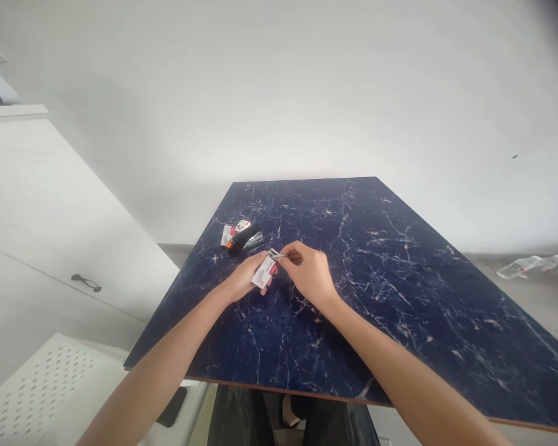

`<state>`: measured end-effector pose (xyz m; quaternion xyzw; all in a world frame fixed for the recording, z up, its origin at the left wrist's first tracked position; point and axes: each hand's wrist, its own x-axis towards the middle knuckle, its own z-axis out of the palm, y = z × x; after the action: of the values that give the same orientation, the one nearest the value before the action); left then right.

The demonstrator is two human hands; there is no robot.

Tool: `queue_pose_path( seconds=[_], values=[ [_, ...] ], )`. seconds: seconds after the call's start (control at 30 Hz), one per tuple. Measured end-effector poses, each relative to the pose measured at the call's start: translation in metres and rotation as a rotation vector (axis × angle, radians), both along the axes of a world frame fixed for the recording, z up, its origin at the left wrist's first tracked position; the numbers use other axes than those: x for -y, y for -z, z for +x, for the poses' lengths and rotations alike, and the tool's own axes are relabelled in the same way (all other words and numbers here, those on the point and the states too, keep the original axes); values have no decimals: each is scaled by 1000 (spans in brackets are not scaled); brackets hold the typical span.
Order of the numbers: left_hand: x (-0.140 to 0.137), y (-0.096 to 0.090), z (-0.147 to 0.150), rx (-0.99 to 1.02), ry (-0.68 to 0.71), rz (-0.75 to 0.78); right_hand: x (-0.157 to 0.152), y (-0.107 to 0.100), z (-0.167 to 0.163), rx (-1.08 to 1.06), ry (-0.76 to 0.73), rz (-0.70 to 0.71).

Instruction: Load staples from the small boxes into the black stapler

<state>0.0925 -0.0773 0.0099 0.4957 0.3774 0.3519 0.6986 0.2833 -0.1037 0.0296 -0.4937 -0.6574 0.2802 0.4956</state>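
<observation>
My left hand point(247, 277) is closed around a small white and red staple box point(263, 273), tilted with its open end facing away from me. At that end, the thumb and forefinger of my right hand point(307, 269) pinch a thin grey strip of staples point(280, 255). How much of the strip is inside the box cannot be made out. Just beyond my left hand lies a black stapler point(245, 239) with an orange part at its near end. Behind the stapler, partly covered by it, are small white and red boxes point(227, 234).
The dark blue marbled table point(353, 229) stands close to a pale wall. A white cabinet point(51, 204) rises on the left, above a perforated white surface point(37, 390). On the floor at the right lies a clear plastic bottle point(521, 267).
</observation>
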Motion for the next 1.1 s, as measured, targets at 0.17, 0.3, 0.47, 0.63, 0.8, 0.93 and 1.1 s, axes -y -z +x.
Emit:
queue_pose_path(
  seconds=[0.17,0.3,0.47,0.63,0.8,0.93,1.1],
  values=[
    [1,1,1,-52,25,27,-4,0,3,-71,63,-33],
    [3,3,2,-54,47,23,-4,-3,4,-57,59,-76],
    [3,1,3,-13,44,15,-3,-5,3,-56,64,-16],
    [1,1,1,96,26,-27,-3,-4,4,-103,53,23],
    [1,3,0,131,10,-32,-4,-5,7,-128,5,45],
    [2,1,2,78,-16,34,-1,-6,6,133,-127,127],
    [6,-1,5,-121,-56,195,2,-5,5,359,-171,155]
  ],
)
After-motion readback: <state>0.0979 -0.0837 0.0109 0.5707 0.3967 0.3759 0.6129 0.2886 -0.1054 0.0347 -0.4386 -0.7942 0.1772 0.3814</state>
